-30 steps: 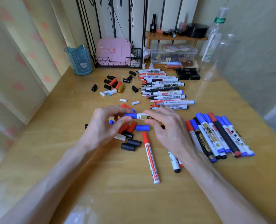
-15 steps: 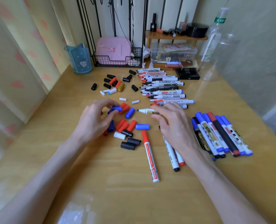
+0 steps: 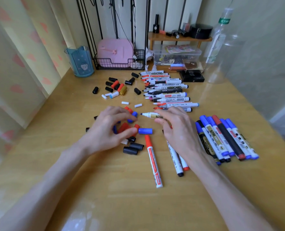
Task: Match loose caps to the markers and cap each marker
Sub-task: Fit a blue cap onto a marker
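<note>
My right hand (image 3: 176,130) pinches an uncapped white marker with a gold label (image 3: 151,115), its dark tip pointing left. My left hand (image 3: 105,129) hovers with curled fingers over a pile of red, blue and black loose caps (image 3: 132,148). Its fingertips are at a blue cap (image 3: 133,117), and what it holds is hidden. Another blue cap (image 3: 145,131) lies between my hands. A row of uncapped markers (image 3: 170,94) lies behind. Several capped markers (image 3: 221,139) lie at the right.
A red-capped marker (image 3: 153,162) and two others lie near my right wrist. More loose caps (image 3: 116,85) are scattered further back. A blue cup (image 3: 80,62), a wire basket (image 3: 120,64), a clear box (image 3: 176,54) and a bottle (image 3: 221,30) line the back.
The blue cap came off the gold-label marker; my left hand carried it left. My right hand keeps the bare marker, and my left hand has moved back right over the cap pile.
</note>
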